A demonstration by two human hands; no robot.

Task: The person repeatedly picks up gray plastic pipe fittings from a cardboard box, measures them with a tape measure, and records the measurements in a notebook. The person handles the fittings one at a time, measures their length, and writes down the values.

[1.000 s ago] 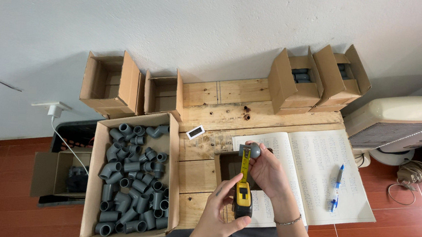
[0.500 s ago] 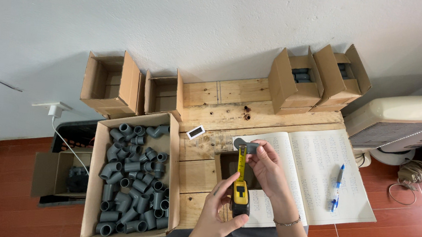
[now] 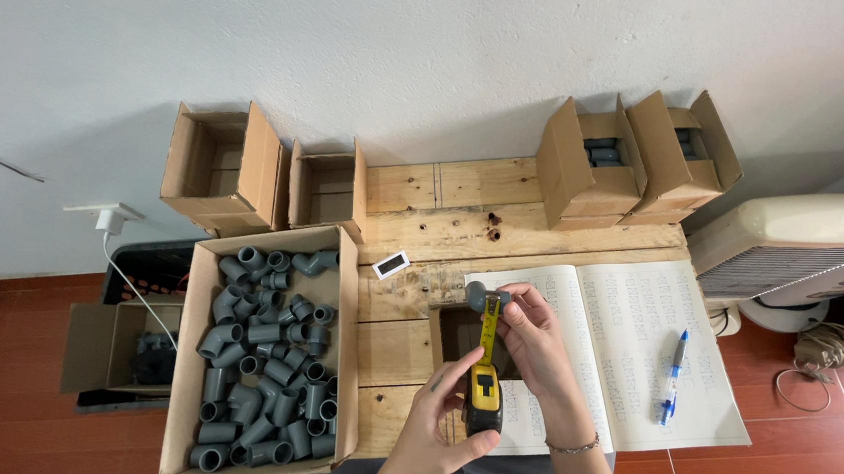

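Since earlier frames, hands shifted slightly up over wooden table [image 3: 413,352]. Big carton [image 3: 194,350] of grey elbows sits left, within reach. Open ledger [image 3: 624,353], blue pen [image 3: 673,375] right. Left hand [image 3: 432,430] clasps yellow tape measure [image 3: 483,394]; right hand [image 3: 532,338] pinches grey pipe fitting [image 3: 485,294] against blade for sizing.

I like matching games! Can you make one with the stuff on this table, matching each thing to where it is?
Things:
1. tape measure
2. grey pipe fittings
3. blue pen
4. grey elbow fitting

Places:
A. on the open notebook
B. in the right hand
C. in the left hand
D. in the big cardboard box

Pairs: 1-C, 2-D, 3-A, 4-B
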